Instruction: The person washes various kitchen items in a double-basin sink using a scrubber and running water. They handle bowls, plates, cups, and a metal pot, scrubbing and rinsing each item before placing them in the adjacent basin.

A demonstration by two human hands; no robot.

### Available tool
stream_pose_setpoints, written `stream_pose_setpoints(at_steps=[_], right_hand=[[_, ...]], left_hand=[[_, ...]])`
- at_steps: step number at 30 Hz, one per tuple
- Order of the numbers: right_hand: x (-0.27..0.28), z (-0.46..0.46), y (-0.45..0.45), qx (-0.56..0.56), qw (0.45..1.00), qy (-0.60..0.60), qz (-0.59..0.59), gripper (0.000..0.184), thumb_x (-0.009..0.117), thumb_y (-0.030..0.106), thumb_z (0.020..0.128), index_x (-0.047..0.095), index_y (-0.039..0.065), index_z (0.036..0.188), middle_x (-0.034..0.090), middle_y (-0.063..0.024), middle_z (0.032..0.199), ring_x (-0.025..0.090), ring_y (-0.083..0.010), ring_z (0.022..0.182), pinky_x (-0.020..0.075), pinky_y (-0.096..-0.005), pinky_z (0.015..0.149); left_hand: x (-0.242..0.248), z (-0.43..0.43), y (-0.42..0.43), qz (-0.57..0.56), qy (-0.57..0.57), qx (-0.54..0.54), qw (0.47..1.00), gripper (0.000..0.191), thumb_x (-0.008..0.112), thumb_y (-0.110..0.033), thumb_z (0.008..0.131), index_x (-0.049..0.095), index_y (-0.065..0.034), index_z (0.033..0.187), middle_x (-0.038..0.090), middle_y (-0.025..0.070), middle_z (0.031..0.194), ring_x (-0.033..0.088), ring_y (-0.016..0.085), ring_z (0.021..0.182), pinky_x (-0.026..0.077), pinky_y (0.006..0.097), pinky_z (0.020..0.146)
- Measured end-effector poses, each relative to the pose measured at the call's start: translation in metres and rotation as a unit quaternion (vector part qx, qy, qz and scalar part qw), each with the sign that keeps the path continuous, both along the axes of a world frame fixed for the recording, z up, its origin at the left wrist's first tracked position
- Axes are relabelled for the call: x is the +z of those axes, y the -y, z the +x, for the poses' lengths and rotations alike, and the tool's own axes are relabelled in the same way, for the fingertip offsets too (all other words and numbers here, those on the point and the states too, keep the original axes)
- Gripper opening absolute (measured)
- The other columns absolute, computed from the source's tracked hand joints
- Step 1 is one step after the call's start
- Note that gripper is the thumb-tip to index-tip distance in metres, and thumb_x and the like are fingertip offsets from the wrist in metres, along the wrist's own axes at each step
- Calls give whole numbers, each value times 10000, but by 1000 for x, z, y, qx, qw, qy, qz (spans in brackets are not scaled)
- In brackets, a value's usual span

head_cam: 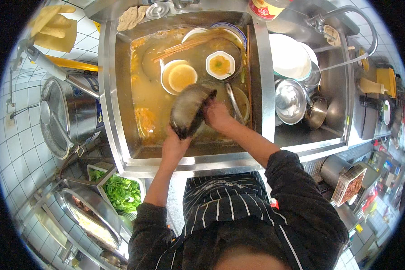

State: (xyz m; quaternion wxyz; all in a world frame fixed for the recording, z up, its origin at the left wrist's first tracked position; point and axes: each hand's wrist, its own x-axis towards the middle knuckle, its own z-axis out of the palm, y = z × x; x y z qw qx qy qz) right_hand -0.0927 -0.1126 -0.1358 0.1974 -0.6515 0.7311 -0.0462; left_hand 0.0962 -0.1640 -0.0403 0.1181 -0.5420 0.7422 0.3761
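Note:
A dark, rounded bowl (190,106), slightly blurred, is tilted on its side above murky water in a steel sink (123,84). My left hand (175,143) grips its near rim from below. On the right side, my right hand (217,114) holds the rim, with some fingers hidden by the bowl. Beyond them a white bowl with a handle (163,79) sits in the water, filled with cloudy liquid. A white octagonal bowl (209,65) with orange liquid rests farther right. Wooden chopsticks (189,45) lie across the back, and a metal handle (234,101) slants beside my right hand.
The right-hand basin holds a large white bowl (288,55), a steel bowl (290,101) and a small pot (318,113). A curved faucet (369,27) hangs over it. Leafy greens (121,192) and a tall steel pot (72,111) stand left; yellow gloves (52,25) hang at the upper left.

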Motion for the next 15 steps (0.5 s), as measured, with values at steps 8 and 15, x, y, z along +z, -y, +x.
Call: stream_pose_setpoints(at_steps=[8, 15], right_hand=[[-7, -14, -16, -243, 955, 168, 36, 608, 719, 415, 690, 588, 31, 1143, 555, -217, 1098, 570, -370, 1004, 474, -401, 852], [4, 9, 10, -239, 723, 644, 75, 382, 511, 367, 916, 632, 70, 1124, 568, -181, 1222, 515, -272, 1144, 364, -372, 994]], left_hand=[[-64, -16, 22, -21, -35, -31, 999, 710, 667, -258, 756, 262, 91, 1222, 616, 311, 899, 593, 454, 937, 455, 449, 840], [-63, -19, 42, 362, -80, 153, 916, 532, 614, -202, 745, 351, 57, 1128, 546, 110, 677, 512, 201, 463, 389, 336, 382]])
